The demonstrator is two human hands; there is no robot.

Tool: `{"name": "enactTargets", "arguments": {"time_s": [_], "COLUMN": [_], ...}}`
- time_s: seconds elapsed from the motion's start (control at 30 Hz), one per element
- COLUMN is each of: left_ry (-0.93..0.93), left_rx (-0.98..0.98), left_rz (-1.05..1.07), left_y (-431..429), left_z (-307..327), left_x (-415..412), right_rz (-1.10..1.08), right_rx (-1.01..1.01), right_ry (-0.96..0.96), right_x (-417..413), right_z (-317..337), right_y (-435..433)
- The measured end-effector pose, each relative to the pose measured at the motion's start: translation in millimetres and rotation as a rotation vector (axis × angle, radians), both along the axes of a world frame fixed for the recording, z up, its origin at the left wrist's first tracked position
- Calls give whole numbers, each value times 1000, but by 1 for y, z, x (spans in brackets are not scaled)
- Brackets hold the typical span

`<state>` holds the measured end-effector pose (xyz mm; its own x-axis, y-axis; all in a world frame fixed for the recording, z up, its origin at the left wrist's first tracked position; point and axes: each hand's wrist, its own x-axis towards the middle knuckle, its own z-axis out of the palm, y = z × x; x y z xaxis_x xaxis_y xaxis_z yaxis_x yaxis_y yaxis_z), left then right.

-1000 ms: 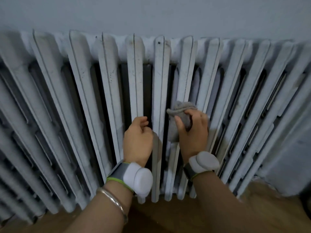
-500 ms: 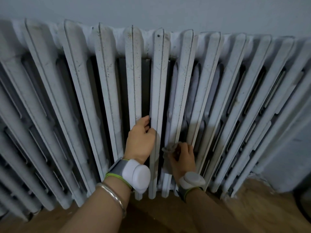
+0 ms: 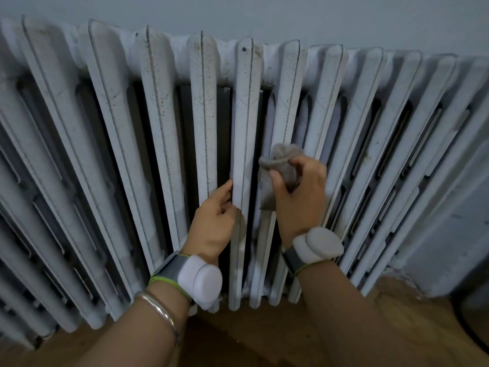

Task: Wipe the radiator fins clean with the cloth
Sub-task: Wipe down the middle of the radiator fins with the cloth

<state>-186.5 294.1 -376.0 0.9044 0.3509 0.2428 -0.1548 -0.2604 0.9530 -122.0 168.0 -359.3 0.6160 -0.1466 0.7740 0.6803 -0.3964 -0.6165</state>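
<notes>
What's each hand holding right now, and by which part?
Right hand grips the bunched cloth round its middle, both ends sticking out. Left hand holds a fin by its left edge, about mid-height, curling into the gap.

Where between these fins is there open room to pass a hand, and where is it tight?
Widest: the dark gap above the left hand, left of the fin it grips. Wooden floor at bottom centre is bare. Tight: the slot beside the cloth in the right hand.

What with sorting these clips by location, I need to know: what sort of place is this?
Probably a room in a home: a white ribbed radiator against a plain painted wall, over a wooden floor. The right hand holds a grey cloth to it.
</notes>
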Motion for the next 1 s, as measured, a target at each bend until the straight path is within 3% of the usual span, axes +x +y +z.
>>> {"name": "enactTargets", "arguments": {"time_s": [0.23, 0.53, 0.83, 1.0], "left_ry": [-8, 13, -93, -135], "left_rx": [20, 93, 207, 168], "left_rz": [-44, -47, 201, 324], "left_y": [8, 11, 30, 42], "left_z": [-7, -6, -5, -2], "left_x": [3, -7, -26, -30], "right_rz": [-22, 26, 39, 95], "right_rx": [-103, -55, -84, -96], "right_ry": [32, 347, 572, 487], "right_x": [8, -5, -8, -27], "right_z": [-40, -111, -134, -100], "right_y": [5, 12, 0, 8]}}
